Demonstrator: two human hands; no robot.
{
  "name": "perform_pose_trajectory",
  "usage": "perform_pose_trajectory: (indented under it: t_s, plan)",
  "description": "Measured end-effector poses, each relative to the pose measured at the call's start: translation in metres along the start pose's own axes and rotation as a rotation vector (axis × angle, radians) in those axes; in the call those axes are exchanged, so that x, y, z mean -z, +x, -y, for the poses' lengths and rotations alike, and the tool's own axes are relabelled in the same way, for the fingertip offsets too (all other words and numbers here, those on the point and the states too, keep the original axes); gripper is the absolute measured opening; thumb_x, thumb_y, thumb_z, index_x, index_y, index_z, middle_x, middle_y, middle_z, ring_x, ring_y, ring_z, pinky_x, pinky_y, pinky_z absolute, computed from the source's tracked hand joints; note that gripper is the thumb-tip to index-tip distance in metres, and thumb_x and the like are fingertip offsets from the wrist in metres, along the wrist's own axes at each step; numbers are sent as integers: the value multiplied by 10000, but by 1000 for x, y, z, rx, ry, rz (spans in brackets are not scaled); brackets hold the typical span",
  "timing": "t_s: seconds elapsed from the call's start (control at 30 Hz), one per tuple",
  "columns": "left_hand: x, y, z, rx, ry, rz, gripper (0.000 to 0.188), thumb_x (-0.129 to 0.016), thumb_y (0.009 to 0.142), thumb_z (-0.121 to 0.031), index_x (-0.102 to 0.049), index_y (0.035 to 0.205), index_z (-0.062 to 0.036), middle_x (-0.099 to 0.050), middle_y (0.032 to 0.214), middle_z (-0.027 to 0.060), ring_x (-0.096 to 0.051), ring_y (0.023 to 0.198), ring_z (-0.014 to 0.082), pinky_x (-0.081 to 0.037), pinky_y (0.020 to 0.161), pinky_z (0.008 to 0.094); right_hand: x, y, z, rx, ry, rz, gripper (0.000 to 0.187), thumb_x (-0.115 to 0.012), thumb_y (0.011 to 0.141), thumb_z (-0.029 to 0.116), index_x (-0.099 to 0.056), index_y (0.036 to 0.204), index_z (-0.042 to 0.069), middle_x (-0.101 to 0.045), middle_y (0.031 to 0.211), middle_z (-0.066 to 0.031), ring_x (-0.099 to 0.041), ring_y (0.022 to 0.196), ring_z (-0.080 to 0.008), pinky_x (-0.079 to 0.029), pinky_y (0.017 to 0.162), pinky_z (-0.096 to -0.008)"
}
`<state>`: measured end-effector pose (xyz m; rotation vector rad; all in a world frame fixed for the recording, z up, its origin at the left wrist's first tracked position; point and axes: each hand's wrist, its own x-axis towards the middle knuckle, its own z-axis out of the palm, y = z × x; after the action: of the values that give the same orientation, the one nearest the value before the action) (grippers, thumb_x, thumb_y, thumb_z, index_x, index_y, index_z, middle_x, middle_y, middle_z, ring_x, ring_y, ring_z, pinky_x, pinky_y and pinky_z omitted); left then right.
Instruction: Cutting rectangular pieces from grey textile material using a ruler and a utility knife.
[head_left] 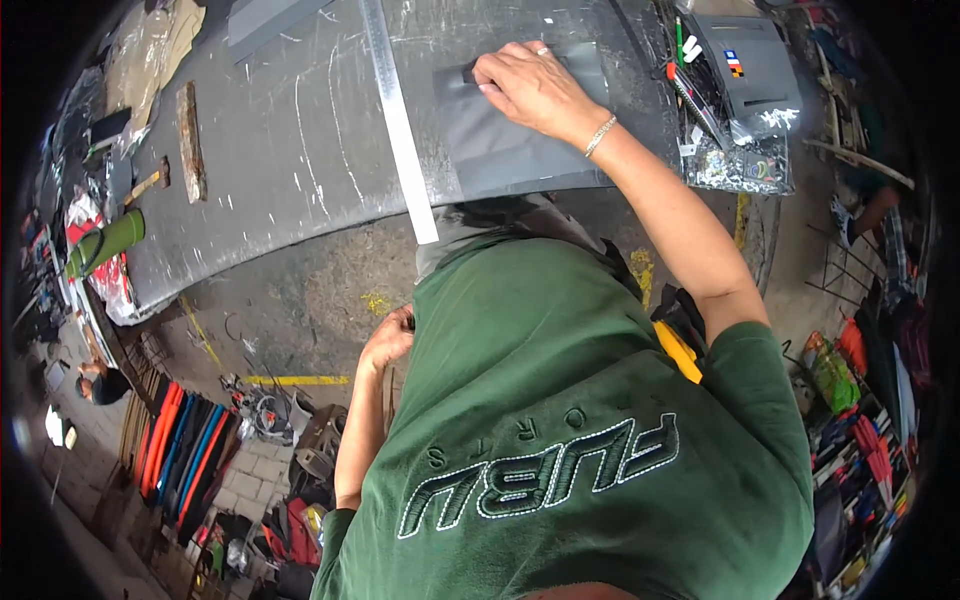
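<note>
My right hand (537, 92), with a ring and a bracelet, rests on a grey rectangular sheet (490, 155) near the front edge of the dark worktable (290, 110). Its fingers are curled under, and whatever they may hold is hidden. To the left of the sheet lies a long metal ruler (395, 110), its near end sticking out past the table edge. My left hand (390, 338) is down at my hip, against my green shirt. Its fingertips are tucked out of sight, so I cannot see if anything is in them.
On the table's left lie a hammer (150, 184), a worn wooden strip (190, 140) and a green roll (112, 243). A tray of pens and small tools (740, 165) sits at the right, beside a grey folded piece (750, 60). Coloured material rolls (185, 440) stand at lower left.
</note>
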<state>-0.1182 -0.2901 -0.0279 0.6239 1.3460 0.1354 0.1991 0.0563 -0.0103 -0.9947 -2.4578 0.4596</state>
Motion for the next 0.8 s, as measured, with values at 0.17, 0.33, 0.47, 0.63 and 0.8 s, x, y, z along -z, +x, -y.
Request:
perform_pose_trajectory:
  t_s: [0.17,0.33,0.47,0.63,0.8]
  plan:
    - [90,-12,-11,-64,567,14,432,-705,905,-146,-651,1316,-23,-767,1086,113,-717,969,203,-563,871,346,13,20,23,-112,58,97,124,-669,967,181,-583,995,97,-659,917,-46,-656,927,-257,-454,944,-421]
    - [123,-2,-144,-344,647,-320,418,-679,999,-365,-700,1253,-34,-778,995,148,-756,952,248,-581,809,379,14,29,30,-389,380,66,212,-725,931,176,-657,1100,67,-745,944,-70,-728,917,-227,-556,856,-371]
    - [80,10,-252,-608,535,-506,567,-722,958,-424,-656,1305,19,-764,1081,182,-750,1020,285,-562,913,379,36,47,68,-398,302,101,182,-769,918,123,-703,1047,11,-728,882,-24,-666,816,-89,-555,780,-271]
    - [71,63,-298,-909,127,-259,538,-748,963,-369,-640,1260,66,-764,996,72,-692,888,150,-545,844,311,74,67,110,-311,259,20,195,-793,903,130,-719,1042,16,-736,883,-21,-638,787,-70,-547,747,-253]
    - [65,16,-321,-945,-209,-90,245,-668,1034,-257,-695,1086,-19,-731,927,2,-624,816,44,-506,745,233,117,49,127,-333,304,-235,252,-816,881,102,-727,1102,21,-742,917,-17,-651,812,-66,-548,761,-238]
